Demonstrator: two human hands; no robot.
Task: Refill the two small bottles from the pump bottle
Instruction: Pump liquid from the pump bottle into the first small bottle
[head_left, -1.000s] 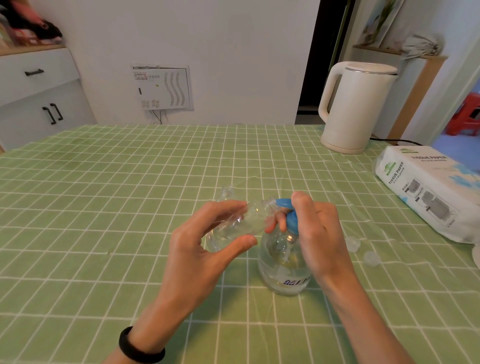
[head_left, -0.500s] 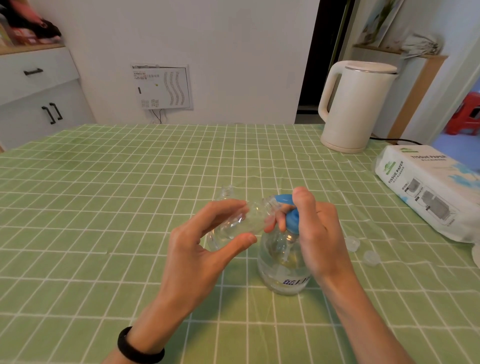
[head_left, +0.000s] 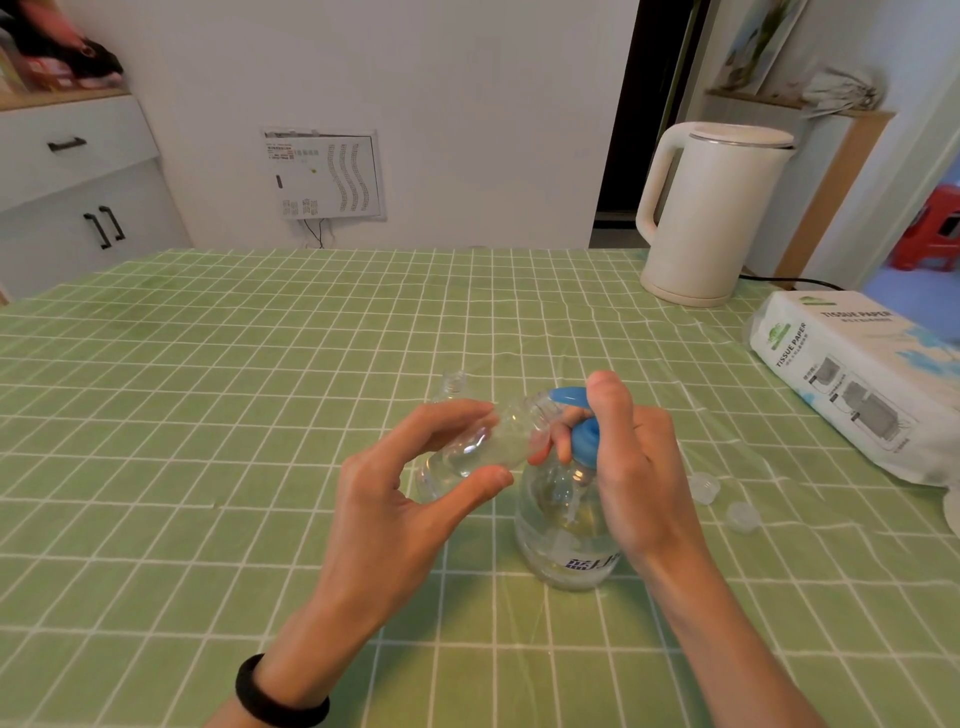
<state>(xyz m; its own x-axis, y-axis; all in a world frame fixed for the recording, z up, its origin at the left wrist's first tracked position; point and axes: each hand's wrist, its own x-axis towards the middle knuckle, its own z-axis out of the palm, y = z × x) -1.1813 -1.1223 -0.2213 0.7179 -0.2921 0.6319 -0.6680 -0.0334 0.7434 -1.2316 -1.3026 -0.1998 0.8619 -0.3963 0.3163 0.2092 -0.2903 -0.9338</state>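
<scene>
**Spout to mouth: you are lining up the first fill**

You are holding one small bottle (head_left: 483, 441) in your left hand (head_left: 395, 499), thumb below and fingertips above pinching its clear body. Its long axis is lying tilted, base down toward your left and open mouth up toward your right. That mouth is meeting the tip of the blue pump head (head_left: 569, 397), so the opening is sitting just right of your left fingers and just left of your right ones.

Your right hand (head_left: 634, 467) is gripping the pump bottle (head_left: 566, 540), which is standing upright on the green checked table (head_left: 208, 415). The forefinger is lying over the top of the pump head and the other fingers are curling round the collar beneath it. This hand is the nearer to the pump and looks set to press. The press will likely need the mouth kept under the spout tip, or liquid may run onto the cloth.

How full the held bottle is, I cannot tell.

Counting things:
- Two small bottles: the one you are holding, and a second small bottle (head_left: 453, 383) standing uncapped just behind your left fingers.
- One pump bottle.
- Two loose caps (head_left: 704, 486) (head_left: 742, 517), lying right of your right hand.
- One kettle (head_left: 711, 218) and one tissue pack (head_left: 857, 374), farther right.
</scene>
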